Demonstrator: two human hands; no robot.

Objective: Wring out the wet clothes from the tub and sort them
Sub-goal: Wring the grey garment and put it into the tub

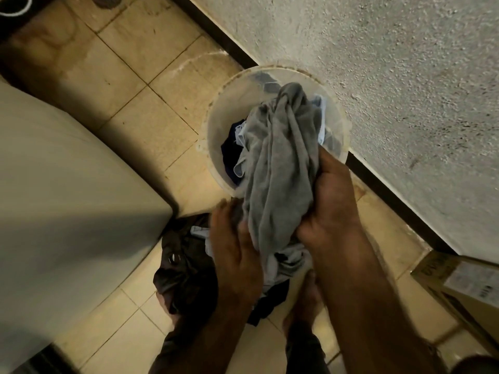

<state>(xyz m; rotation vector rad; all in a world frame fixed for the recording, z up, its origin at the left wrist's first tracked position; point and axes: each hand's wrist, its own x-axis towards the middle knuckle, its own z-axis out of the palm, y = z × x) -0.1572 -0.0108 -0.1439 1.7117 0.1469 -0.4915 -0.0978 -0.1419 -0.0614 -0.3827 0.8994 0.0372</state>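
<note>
Both hands on a grey shirt (278, 163) held above the tub (216, 125) — wringing under way.

The right hand (333, 209) has its fingers closed round the lower part of the bunched shirt; the left hand (237, 249) presses against the same bundle, fingers curled loosely on the cloth, though how tight is hard to tell through the blur. The shirt's top end droops over the tub, which stands on the tiled floor (129, 85) against the wall (391, 76). Inside the tub there's more left: dark blue and pale blue cloth (235, 147). Nearer the person, a pile of clothes (189, 265) lies on the floor beside a large pale appliance (62, 190), probably pieces already wrung. My read: partway through, sorting not finished — several items to go.
</note>
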